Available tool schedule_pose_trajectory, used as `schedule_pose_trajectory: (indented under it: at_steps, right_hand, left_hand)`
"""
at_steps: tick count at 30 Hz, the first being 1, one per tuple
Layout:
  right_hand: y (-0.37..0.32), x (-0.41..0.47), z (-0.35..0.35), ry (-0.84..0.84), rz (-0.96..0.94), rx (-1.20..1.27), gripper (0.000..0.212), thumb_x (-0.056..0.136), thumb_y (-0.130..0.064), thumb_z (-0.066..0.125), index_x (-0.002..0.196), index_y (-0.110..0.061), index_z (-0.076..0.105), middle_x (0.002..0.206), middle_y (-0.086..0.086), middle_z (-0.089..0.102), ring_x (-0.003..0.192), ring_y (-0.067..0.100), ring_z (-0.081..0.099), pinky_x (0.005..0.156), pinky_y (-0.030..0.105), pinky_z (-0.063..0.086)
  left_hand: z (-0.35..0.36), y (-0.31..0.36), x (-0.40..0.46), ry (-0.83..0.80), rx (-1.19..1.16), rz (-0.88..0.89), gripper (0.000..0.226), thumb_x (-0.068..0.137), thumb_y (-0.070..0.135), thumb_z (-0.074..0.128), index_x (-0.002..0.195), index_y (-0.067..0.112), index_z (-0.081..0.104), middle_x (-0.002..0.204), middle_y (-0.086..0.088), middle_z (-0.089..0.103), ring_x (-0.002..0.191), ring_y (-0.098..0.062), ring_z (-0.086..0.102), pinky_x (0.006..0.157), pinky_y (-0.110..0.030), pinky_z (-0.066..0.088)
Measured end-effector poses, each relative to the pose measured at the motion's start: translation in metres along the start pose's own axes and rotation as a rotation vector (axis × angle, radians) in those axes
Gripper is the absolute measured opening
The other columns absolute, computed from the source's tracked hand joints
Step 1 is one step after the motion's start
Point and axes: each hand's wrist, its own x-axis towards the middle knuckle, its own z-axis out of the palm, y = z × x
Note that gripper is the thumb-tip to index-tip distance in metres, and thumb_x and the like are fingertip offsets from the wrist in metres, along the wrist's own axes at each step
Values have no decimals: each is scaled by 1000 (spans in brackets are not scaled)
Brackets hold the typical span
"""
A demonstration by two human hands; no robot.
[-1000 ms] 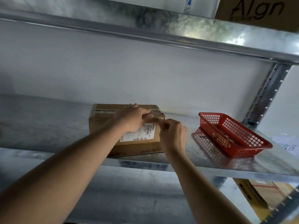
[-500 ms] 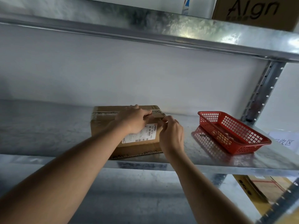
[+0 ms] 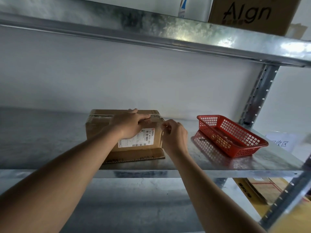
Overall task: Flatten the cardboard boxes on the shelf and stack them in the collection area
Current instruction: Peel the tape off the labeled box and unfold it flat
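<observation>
Box [image 3: 124, 132] at centre frame, on the shelf [image 3: 50, 140], still taped and squared up, bottom flap splayed out toward the camera. Left hand [image 3: 129, 125] draped over the top front edge, fingers curled on it, bracing. Right hand [image 3: 175, 135] at the box's right top corner, fingertips pinched, apparently on clear tape [image 3: 159, 121]; strip itself hard to make out. Red basket [image 3: 230, 135] well apart at right. Probably light and empty: stiff corrugated panels, slick tape. Best taken by the tape end and peeled, then pressed at the seams.
</observation>
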Motion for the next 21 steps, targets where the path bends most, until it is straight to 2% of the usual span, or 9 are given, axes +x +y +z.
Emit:
schedule_pose_trajectory:
  at_steps: [2,3,5,6,9,11,14,18,21]
  right_hand:
    - [3,1,-3,46,13,49,9,98,-14,65,98,-21,72,84,-8,68,79,5,63,71,27,49]
    - [3,0,-5,58,21,84,10,96,-15,69,102,-24,69,77,-14,67,72,-1,63,67,23,50]
    - [3,-1,-7,63,13,142,24,94,-19,74,114,-29,65,69,-16,66,67,-5,63,64,19,50]
    - [3,-2,-7,66,-8,139,22,94,-19,74,113,-30,67,72,-15,68,69,-3,64,65,19,51]
    - [2,1,-6,115,-74,79,8,94,-19,74,97,-26,77,86,-9,74,78,6,68,65,9,43]
    - [1,3,-6,143,-66,89,8,91,-18,74,93,-24,79,87,-6,74,79,8,67,67,12,45]
    - [2,9,-12,147,2,133,8,84,-20,75,90,-25,77,87,-3,73,81,9,67,68,18,46]
    - [11,18,-28,172,38,123,11,81,-22,76,91,-28,76,89,-3,70,82,8,62,64,9,32]
    - [24,27,-43,172,34,125,15,85,-17,74,96,-27,78,94,-2,71,80,5,63,63,3,33]
  left_hand:
    - [-1,2,-1,-3,-7,-1,91,71,90,-6,150,63,29,172,1,19,141,-31,49,85,-44,59]
    - [-1,3,-1,8,0,-3,91,71,90,-6,151,63,29,172,1,18,142,-31,47,89,-45,57]
    - [1,4,3,23,10,-1,78,83,87,3,151,62,30,172,1,18,145,-31,44,94,-47,54]
    - [3,4,5,18,10,-2,71,88,86,6,151,62,30,172,1,18,145,-31,45,92,-46,56]
    - [8,9,8,-8,5,-32,54,100,76,17,151,62,29,172,0,16,150,-32,36,95,-50,55]
    - [10,16,8,-11,11,-52,47,106,66,23,152,60,28,172,-2,19,154,-32,28,102,-52,51]
    - [9,30,10,-3,3,-66,51,104,68,19,153,57,31,168,-7,29,154,-34,27,107,-54,44]
    - [7,57,13,-5,5,-54,60,102,69,12,155,49,34,159,-11,42,149,-36,34,110,-53,40]
    - [8,78,19,-12,-1,-58,57,106,63,15,156,44,37,147,-12,52,139,-36,45,104,-50,44]
